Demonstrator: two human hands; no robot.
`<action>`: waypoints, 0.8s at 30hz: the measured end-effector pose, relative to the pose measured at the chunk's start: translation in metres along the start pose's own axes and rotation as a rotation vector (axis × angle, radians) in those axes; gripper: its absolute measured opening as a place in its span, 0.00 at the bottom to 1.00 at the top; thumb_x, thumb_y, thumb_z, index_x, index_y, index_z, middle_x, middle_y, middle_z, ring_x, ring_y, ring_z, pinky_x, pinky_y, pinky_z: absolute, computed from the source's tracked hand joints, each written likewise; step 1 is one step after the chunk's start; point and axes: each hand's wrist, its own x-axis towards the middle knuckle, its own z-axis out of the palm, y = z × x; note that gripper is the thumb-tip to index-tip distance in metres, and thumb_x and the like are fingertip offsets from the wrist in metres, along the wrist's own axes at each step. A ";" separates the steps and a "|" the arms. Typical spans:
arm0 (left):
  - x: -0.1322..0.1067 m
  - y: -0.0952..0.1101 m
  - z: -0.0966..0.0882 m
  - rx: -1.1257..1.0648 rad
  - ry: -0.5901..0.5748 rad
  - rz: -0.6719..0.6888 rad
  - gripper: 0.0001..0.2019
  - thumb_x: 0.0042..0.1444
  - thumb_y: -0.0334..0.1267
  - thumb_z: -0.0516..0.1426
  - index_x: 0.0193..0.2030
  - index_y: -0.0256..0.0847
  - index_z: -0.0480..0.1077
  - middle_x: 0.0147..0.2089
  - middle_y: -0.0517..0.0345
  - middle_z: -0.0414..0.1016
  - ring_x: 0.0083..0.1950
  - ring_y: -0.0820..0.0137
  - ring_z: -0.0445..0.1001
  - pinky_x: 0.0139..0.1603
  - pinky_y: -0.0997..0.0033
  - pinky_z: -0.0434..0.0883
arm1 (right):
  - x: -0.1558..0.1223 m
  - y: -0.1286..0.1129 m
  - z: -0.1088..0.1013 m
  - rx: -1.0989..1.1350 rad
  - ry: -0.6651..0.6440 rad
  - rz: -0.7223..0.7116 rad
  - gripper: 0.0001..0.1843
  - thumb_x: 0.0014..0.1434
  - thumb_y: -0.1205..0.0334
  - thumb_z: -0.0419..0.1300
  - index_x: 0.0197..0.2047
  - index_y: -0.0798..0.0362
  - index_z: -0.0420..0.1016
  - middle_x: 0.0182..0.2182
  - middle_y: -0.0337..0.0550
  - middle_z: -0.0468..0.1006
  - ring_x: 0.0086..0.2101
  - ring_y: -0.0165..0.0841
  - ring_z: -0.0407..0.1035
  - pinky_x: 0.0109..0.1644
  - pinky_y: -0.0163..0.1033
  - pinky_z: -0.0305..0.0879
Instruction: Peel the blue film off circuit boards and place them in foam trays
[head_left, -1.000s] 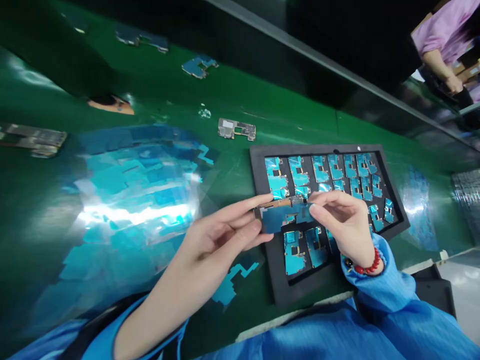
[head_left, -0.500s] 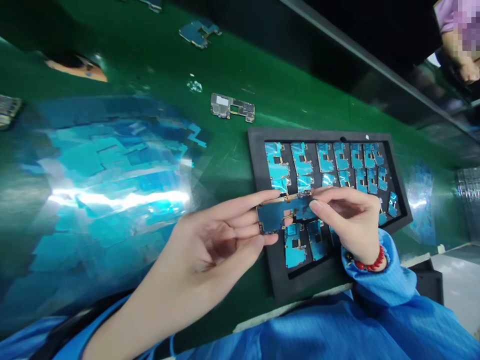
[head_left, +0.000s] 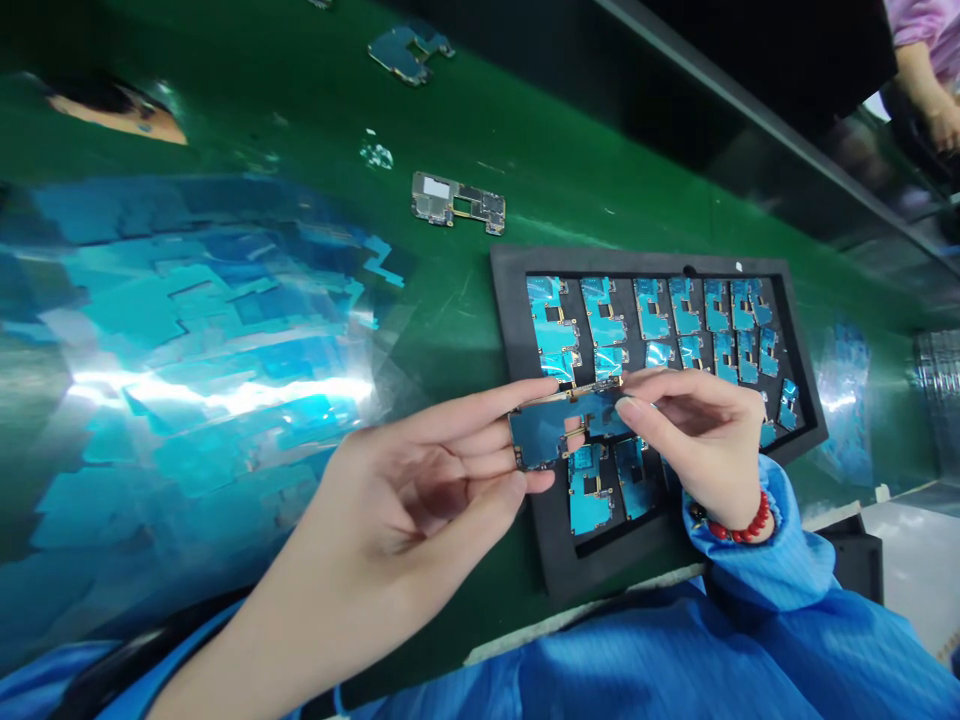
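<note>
A circuit board (head_left: 541, 432) with a dark blue face and a cut-out near its middle is held up between my two hands. My left hand (head_left: 427, 470) grips its left end, fingers behind and along the edges. At its right end my right hand (head_left: 694, 425) pinches the corner between thumb and forefinger. Below the board lies a black foam tray (head_left: 517, 330) with several blue-covered circuit boards (head_left: 604, 312) in rows. Part of the tray is hidden behind my hands.
Blue film pieces (head_left: 187, 310) lie in a wide, shiny patch on the left of the green table (head_left: 442, 330). Two loose boards, one grey (head_left: 433, 200) and one blue (head_left: 401, 55), lie beyond the tray. Another person's hand (head_left: 941, 115) shows at the upper right.
The view has shifted slightly, so the table's contents on the left sit further left. Both hands keep the same hold on the circuit board.
</note>
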 end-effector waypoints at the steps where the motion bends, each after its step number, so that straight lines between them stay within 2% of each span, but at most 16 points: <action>1: 0.000 -0.001 0.000 -0.001 0.005 0.000 0.24 0.36 0.35 0.68 0.46 0.50 0.78 0.30 0.60 0.80 0.36 0.58 0.80 0.40 0.61 0.81 | 0.000 0.000 0.000 -0.011 0.003 0.003 0.06 0.53 0.58 0.70 0.30 0.49 0.79 0.31 0.39 0.80 0.33 0.35 0.76 0.37 0.38 0.78; 5: 0.000 0.000 0.000 0.008 -0.005 0.023 0.24 0.38 0.36 0.67 0.47 0.50 0.78 0.26 0.63 0.78 0.35 0.60 0.80 0.40 0.61 0.81 | 0.000 0.000 0.000 0.002 -0.004 0.007 0.05 0.54 0.59 0.70 0.30 0.49 0.79 0.31 0.39 0.80 0.32 0.33 0.76 0.36 0.36 0.78; 11: -0.001 0.002 -0.001 0.027 -0.022 -0.011 0.24 0.38 0.37 0.68 0.47 0.50 0.78 0.35 0.58 0.82 0.38 0.57 0.80 0.39 0.64 0.80 | -0.001 0.000 0.000 0.011 -0.010 0.019 0.06 0.54 0.58 0.69 0.30 0.50 0.79 0.31 0.40 0.80 0.32 0.34 0.76 0.36 0.37 0.78; 18: 0.000 0.004 0.000 0.011 -0.017 -0.021 0.23 0.38 0.36 0.69 0.45 0.50 0.78 0.35 0.57 0.82 0.39 0.56 0.80 0.39 0.63 0.80 | -0.001 0.000 0.001 0.012 -0.004 0.012 0.07 0.53 0.57 0.70 0.29 0.51 0.79 0.31 0.40 0.80 0.31 0.34 0.75 0.35 0.37 0.78; 24: 0.001 0.012 0.004 -0.006 -0.011 -0.059 0.23 0.33 0.35 0.70 0.42 0.51 0.79 0.35 0.59 0.82 0.36 0.58 0.80 0.39 0.62 0.81 | -0.001 0.000 0.001 0.045 -0.019 -0.003 0.04 0.54 0.62 0.69 0.30 0.50 0.79 0.31 0.38 0.80 0.31 0.32 0.75 0.36 0.34 0.77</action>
